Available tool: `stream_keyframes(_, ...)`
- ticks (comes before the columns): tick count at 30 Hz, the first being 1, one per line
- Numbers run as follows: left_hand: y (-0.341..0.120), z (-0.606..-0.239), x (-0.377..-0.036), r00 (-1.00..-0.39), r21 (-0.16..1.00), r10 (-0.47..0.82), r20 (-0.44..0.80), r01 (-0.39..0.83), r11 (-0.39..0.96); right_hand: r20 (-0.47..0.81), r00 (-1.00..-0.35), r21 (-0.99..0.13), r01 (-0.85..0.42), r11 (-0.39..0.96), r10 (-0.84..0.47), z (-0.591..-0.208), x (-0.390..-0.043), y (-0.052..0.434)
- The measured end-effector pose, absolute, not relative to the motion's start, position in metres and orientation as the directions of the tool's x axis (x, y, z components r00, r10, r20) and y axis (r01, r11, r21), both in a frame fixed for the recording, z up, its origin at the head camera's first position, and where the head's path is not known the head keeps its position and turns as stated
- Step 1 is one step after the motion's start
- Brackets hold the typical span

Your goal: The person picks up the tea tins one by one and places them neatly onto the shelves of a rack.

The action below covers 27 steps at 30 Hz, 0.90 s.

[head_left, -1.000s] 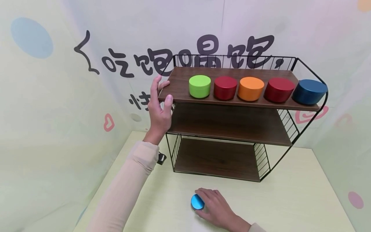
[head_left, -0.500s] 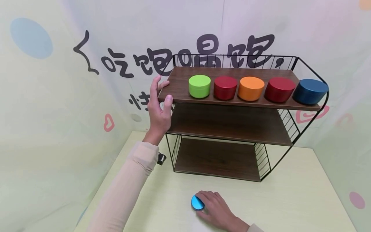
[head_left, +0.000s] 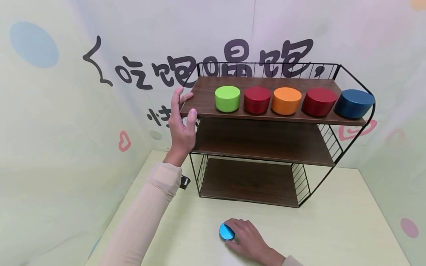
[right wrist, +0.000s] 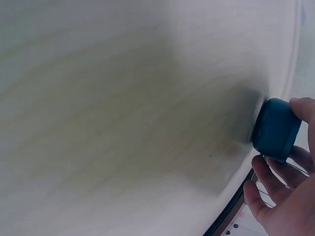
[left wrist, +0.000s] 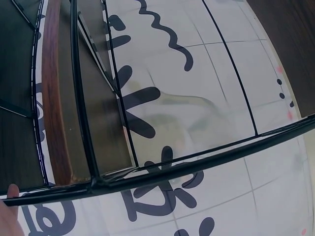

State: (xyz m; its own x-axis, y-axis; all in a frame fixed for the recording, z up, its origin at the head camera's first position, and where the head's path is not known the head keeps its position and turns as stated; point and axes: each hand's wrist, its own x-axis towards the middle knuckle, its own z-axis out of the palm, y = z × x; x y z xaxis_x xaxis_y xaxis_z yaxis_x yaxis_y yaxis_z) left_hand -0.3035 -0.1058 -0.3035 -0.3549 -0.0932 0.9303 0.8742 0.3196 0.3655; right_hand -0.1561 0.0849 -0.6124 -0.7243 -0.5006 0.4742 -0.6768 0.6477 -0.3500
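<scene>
In the head view my left hand (head_left: 182, 123) holds the left end of a three-tier rack (head_left: 263, 138), thumb in front of the top board and fingers at its side. The left wrist view shows only a fingertip (left wrist: 13, 190) by the rack's black wire frame. Low in the head view, my right hand (head_left: 246, 238) grips a small round light-blue tin (head_left: 226, 232) on the table, thumb on one side and fingers on the other. That tin (right wrist: 276, 129) looks teal in the right wrist view, held near its lid. The hand covers part of it.
Along the top board stand a green tin (head_left: 227, 99), a red tin (head_left: 257, 101), an orange tin (head_left: 286, 102), another red tin (head_left: 319, 102) and a dark blue tin (head_left: 354, 104). Printed cloth walls (head_left: 83, 129) surround the pale table (head_left: 332, 221). A small black object (head_left: 185, 181) lies left of the rack.
Both hands keep their places, the left on the rack and the right around the light-blue tin. The head view shifts very slightly.
</scene>
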Motion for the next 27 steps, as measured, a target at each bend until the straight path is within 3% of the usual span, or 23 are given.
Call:
stream_keyframes(5,-0.107,-0.304,-0.304,-0.355,0.365,-0.093,0.930,0.875,0.318,0.464,-0.708,-0.333,-0.696,0.636,-0.532,-0.606,-0.159,0.085)
stream_keyframes(10,-0.107,-0.303,-0.303,-0.358,0.369,-0.094,0.929,0.875,0.313,0.367,-0.728,-0.330,-0.684,0.651,-0.580,-0.593,-0.162,0.088)
stream_keyframes(20,-0.118,-0.325,-0.334,-0.356,0.367,-0.096,0.929,0.868,0.334,0.267,-0.694,-0.266,-0.720,0.640,-0.669,-0.568,-0.165,0.095)
stream_keyframes(27,-0.117,-0.325,-0.333,-0.381,0.393,-0.106,0.919,0.854,0.341,0.343,-0.618,-0.224,-0.785,0.577,-0.708,-0.551,-0.164,0.099)
